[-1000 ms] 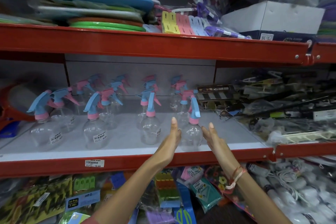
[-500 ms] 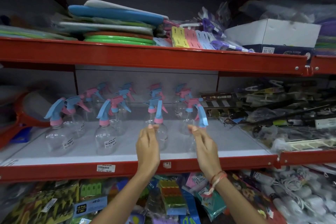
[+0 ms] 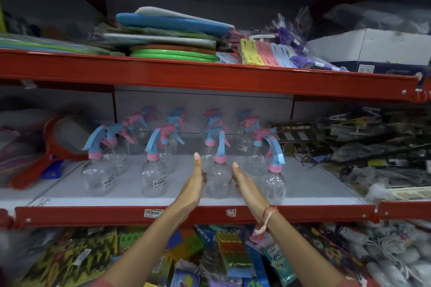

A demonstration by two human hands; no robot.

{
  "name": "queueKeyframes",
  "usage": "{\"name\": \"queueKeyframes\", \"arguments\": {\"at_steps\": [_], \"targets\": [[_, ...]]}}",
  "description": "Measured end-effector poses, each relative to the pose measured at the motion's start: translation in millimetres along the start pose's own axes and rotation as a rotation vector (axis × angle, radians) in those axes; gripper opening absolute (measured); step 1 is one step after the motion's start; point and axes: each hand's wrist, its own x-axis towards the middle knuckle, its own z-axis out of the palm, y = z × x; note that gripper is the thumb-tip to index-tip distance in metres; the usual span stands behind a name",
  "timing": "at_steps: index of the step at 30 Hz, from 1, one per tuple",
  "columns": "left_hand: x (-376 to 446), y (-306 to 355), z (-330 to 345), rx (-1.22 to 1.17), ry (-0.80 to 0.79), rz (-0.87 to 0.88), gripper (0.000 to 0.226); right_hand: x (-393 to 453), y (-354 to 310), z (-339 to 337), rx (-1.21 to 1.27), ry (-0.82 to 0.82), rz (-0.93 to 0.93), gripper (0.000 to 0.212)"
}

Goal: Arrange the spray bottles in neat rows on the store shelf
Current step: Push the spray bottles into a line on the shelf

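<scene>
Standing between flat fingers (image 3: 197, 165) of both hands: spray bottle (image 3: 218, 178).

Left hand (image 3: 194, 183), right hand (image 3: 245, 184): flat, fingers straight, palms facing inward.

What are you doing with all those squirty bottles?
A person is tidying clear spray bottles on the white shelf. The left hand and right hand are open, flat on either side of one front bottle, lining it up. Three other front bottles stand in the same row, with more rows behind.
</scene>
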Motion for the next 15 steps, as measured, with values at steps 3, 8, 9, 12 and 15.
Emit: {"name": "queueKeyframes", "arguments": {"at_steps": [3,8,9,12,15], "targets": [[-12.4,-0.1,-4.5,-0.024,-0.052,-0.004,0.104,-11.0,4.1,-5.1,-0.014,-0.028,0.005,0.1],[-27.7,-2.8,-6.2,-0.01,-0.1,0.0,0.099,-25.6,4.4,-9.7,-0.047,-0.055,-0.012,0.1],[-29.8,-2.5,-6.5,-0.014,-0.101,-0.001,0.099,-27.8,3.5,-9.7,-0.053,-0.058,-0.013,0.099],[-33.0,-2.5,-8.0,-0.022,-0.098,-0.004,0.1,-34.4,-2.0,-7.9,-0.066,-0.057,-0.026,0.094],[-33.5,-5.4,-13.9,0.022,-0.037,0.048,0.1,-42.7,-9.6,-2.3,-0.079,0.138,-0.126,0.054]]}}
